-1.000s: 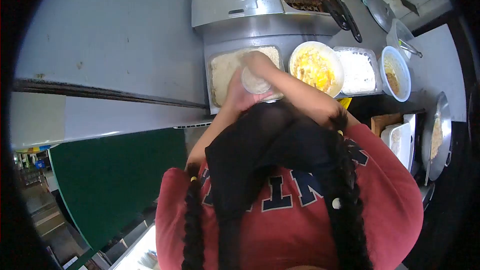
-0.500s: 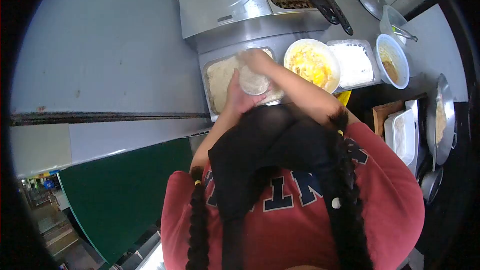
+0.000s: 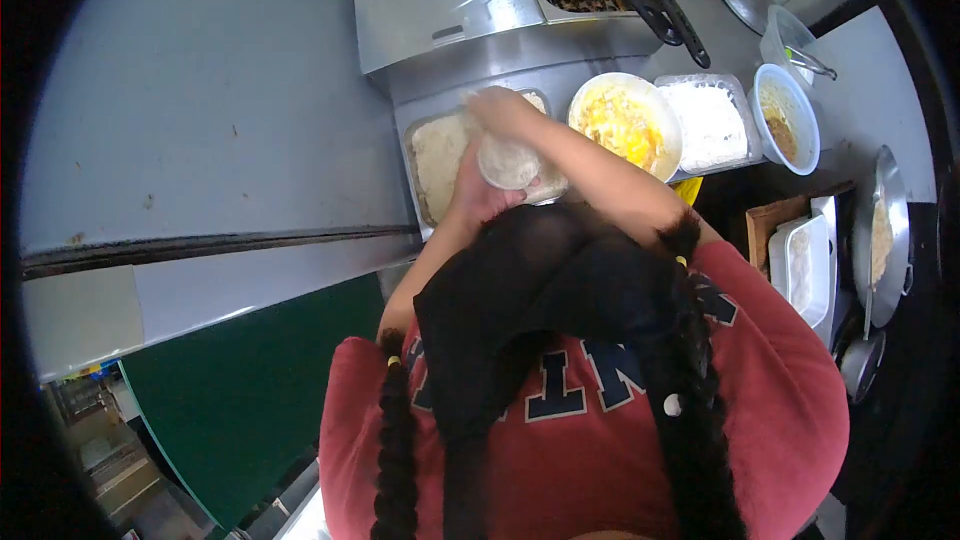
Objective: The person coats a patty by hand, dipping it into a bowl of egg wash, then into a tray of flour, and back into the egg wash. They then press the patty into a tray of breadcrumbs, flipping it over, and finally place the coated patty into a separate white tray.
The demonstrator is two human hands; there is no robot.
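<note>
My left hand (image 3: 482, 185) is wrapped round a small round clear tub (image 3: 508, 164) with pale crumbs in it. The tub is over a metal tray (image 3: 418, 190) spread with cream-coloured crumbs (image 3: 437, 160). Just above the tub's far side is my right hand (image 3: 503, 112), its fingers smeared by motion and partly out of sight. Whether it holds anything cannot be made out. To the right of the tray stands a white bowl (image 3: 576, 120) of yellow egg mixture (image 3: 622, 126).
A tray of white powder (image 3: 704, 120) and a pale blue bowl (image 3: 812, 145) with brown contents stand further right. Behind is a steel fryer (image 3: 440, 15) with black-handled baskets (image 3: 680, 25). A white container (image 3: 800, 265) and a large pan (image 3: 888, 310) are at far right.
My right hand has shifted slightly left and away from my body over the tub. My left hand keeps its hold on the tub in nearly the same place.
</note>
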